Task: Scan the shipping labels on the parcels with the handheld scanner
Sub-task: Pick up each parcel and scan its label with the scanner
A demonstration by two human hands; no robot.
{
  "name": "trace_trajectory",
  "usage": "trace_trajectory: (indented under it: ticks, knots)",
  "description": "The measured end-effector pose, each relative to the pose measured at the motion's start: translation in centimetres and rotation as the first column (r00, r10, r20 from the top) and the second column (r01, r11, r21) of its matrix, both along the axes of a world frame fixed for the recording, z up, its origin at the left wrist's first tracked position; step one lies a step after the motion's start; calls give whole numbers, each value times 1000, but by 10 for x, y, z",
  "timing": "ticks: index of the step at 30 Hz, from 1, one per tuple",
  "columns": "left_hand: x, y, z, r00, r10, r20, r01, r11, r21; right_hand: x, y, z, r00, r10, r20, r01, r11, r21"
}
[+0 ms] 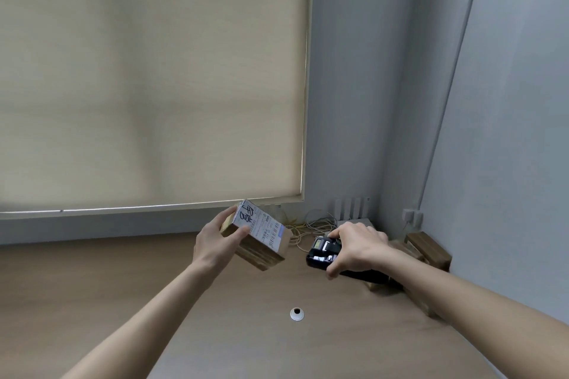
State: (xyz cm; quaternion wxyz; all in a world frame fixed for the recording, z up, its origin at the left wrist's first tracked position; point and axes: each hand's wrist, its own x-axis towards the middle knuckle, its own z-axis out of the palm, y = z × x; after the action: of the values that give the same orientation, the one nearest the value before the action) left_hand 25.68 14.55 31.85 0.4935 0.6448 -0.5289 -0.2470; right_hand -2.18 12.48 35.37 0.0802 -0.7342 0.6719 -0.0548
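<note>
One head view only. The left hand (215, 241) grips a cardboard parcel (257, 238) clear above the table (154, 286), tilting its shipping label (261, 226) up and toward the right, seemingly to present the barcodes. The right hand (357, 244) is closed around the black handheld scanner (323, 252), just beside the parcel, its head turned toward the label. Further parcels (428, 248) lie by the wall.

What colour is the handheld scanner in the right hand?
Black, with a small pale screen; the handheld scanner held by the right hand shows in the head view.
</note>
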Motion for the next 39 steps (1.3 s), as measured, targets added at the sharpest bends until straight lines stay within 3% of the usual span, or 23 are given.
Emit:
trace_trajectory:
  ticks: [3,6,10,16,21,28,34,39]
  knots:
    - [19,18,-1,999,32,-32,-32,999,3,17,7,-2,996,30,84,-33,999,40]
    - [49,45,-4,994,75,-80,-74,997,14,48,14,-2,954,77,291,-108,990,92]
    - [106,97,-1,968,146,-203,-144,989,26,120,31,-1,824,167,542,-271,955,117]
    - [219,206,2,890,279,-361,-282,958,47,282,96,5,620,319,716,-564,817,124]
    - [328,333,-1,848,382,-368,-361,924,128,423,182,-4,495,417,762,-730,676,104]
    - [454,510,-17,706,606,-365,-603,786,137,592,315,-26,382,515,768,-864,494,98]
    - [517,644,-35,574,752,-324,-750,642,159,713,419,-48,289,591,753,-944,308,120]
    - [561,729,-58,402,852,-335,-852,482,202,798,495,-71,223,658,719,-974,170,147]
